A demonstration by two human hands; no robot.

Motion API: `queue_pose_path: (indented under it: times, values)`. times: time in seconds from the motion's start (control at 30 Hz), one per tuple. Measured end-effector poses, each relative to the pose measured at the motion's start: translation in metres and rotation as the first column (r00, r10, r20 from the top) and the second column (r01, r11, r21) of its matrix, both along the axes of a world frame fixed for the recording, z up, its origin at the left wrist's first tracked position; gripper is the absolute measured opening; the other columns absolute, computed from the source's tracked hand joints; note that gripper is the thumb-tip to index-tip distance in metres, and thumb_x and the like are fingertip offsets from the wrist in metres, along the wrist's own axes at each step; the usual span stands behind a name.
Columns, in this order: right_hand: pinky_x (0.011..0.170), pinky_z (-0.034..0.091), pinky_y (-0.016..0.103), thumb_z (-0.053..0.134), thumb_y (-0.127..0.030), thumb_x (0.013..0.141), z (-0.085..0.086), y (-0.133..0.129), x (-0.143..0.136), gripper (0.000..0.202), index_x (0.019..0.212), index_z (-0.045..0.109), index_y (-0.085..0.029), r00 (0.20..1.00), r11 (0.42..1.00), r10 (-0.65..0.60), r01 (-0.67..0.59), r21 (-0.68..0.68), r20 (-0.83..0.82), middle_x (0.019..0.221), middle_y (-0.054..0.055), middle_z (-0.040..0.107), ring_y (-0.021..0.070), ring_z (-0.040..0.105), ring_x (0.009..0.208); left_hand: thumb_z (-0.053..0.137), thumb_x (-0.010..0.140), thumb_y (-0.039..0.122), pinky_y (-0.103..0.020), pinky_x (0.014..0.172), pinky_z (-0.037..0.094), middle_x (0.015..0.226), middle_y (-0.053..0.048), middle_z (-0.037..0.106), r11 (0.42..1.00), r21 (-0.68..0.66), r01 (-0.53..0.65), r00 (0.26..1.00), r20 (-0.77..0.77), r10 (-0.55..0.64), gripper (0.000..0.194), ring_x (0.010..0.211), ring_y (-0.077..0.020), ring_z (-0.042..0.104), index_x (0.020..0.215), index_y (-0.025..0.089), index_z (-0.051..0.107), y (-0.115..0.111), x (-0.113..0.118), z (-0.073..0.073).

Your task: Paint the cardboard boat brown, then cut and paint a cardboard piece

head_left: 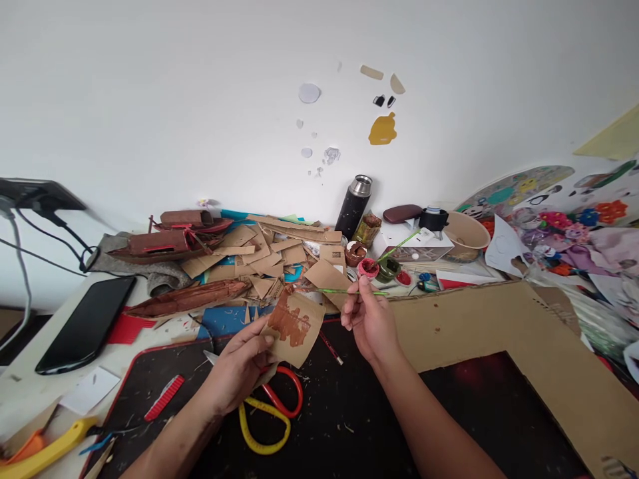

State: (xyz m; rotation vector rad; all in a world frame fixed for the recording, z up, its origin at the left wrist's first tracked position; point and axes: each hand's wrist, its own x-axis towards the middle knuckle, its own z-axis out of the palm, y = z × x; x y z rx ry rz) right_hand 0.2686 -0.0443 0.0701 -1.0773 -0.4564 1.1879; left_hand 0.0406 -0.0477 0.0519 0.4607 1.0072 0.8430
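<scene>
My left hand (242,362) grips a small piece of cardboard (314,322) by its left side; reddish-brown paint covers its upper left and middle. Between the fingertips of my right hand (372,319) is a thin green paintbrush (332,291), held almost level. Its brown tip is at the cardboard's top edge; I cannot tell whether it touches. Past my right hand stand open pots of brown paint (356,253), pinkish-red paint (368,269) and dark green paint (388,270). Below the cardboard, red-and-yellow-handled scissors (264,449) lie on the black mat (349,432).
Cardboard scraps (264,256) are heaped at the back, beside brown model boats (160,245). A black flask (354,206) stands near the wall. On the right lies a cut cardboard sheet (469,313); on the left, a phone (87,322) and a yellow-handled tool (54,452).
</scene>
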Motion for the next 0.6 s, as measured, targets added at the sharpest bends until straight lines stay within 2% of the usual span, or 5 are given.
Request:
queue_pose_path:
  times: [0.13, 0.27, 0.33, 0.43, 0.6]
  values:
    - [0.031, 0.038, 0.017, 0.091, -0.071, 0.070, 0.001, 0.001, -0.001, 0.059, 0.078, 0.067, -0.018, 1.000, 1.000, 0.012, -0.012, 0.012, 0.010, 0.050, -0.004, 0.063, 0.0108, 0.056, 0.034, 0.091, 0.058, 0.027, -0.021, 0.043, 0.042, 0.055, 0.005, 0.060, 0.999, -0.032, 0.009, 1.000, -0.009, -0.009, 0.054, 0.048, -0.0138, 0.058, 0.110, 0.019, 0.080, -0.002, 0.000, -0.003]
    - [0.031, 0.038, 0.017, 0.092, -0.071, 0.068, -0.001, 0.000, 0.000, 0.059, 0.077, 0.067, -0.018, 1.000, 1.000, -0.007, 0.007, 0.001, 0.014, 0.050, -0.003, 0.063, 0.0110, 0.056, 0.034, 0.093, 0.056, 0.023, -0.024, 0.054, 0.053, 0.080, -0.002, 0.076, 0.999, -0.019, -0.026, 0.999, 0.022, 0.027, 0.053, 0.058, -0.0142, 0.065, 0.107, 0.019, 0.080, 0.001, 0.000, 0.000]
    - [0.031, 0.038, 0.017, 0.092, -0.070, 0.067, -0.001, 0.000, 0.001, 0.058, 0.077, 0.067, -0.019, 1.000, 1.000, -0.014, 0.014, -0.008, 0.010, 0.050, -0.003, 0.064, 0.0111, 0.055, 0.034, 0.093, 0.055, 0.021, -0.025, 0.060, 0.056, 0.086, -0.004, 0.078, 0.999, 0.001, -0.044, 0.998, 0.033, 0.044, 0.052, 0.064, -0.0152, 0.068, 0.105, 0.018, 0.080, 0.002, 0.000, 0.001]
    - [0.032, 0.039, 0.018, 0.092, -0.071, 0.066, 0.000, 0.000, 0.001, 0.059, 0.077, 0.067, -0.019, 1.000, 1.000, -0.008, 0.008, -0.004, 0.004, 0.049, -0.004, 0.063, 0.0113, 0.055, 0.034, 0.094, 0.055, 0.023, -0.024, 0.056, 0.053, 0.074, -0.001, 0.073, 1.000, -0.011, -0.023, 0.999, 0.027, 0.024, 0.054, 0.061, -0.0156, 0.066, 0.107, 0.018, 0.081, 0.001, -0.001, -0.001]
    - [0.031, 0.037, 0.018, 0.092, -0.073, 0.067, 0.002, 0.003, -0.002, 0.060, 0.077, 0.068, -0.019, 1.000, 1.000, 0.016, -0.016, 0.002, -0.003, 0.050, -0.003, 0.064, 0.0111, 0.055, 0.034, 0.094, 0.061, 0.028, -0.021, 0.050, 0.047, 0.061, 0.006, 0.060, 0.998, -0.056, 0.015, 1.000, 0.014, -0.014, 0.068, 0.052, -0.0129, 0.060, 0.126, 0.022, 0.076, -0.004, -0.004, -0.009]
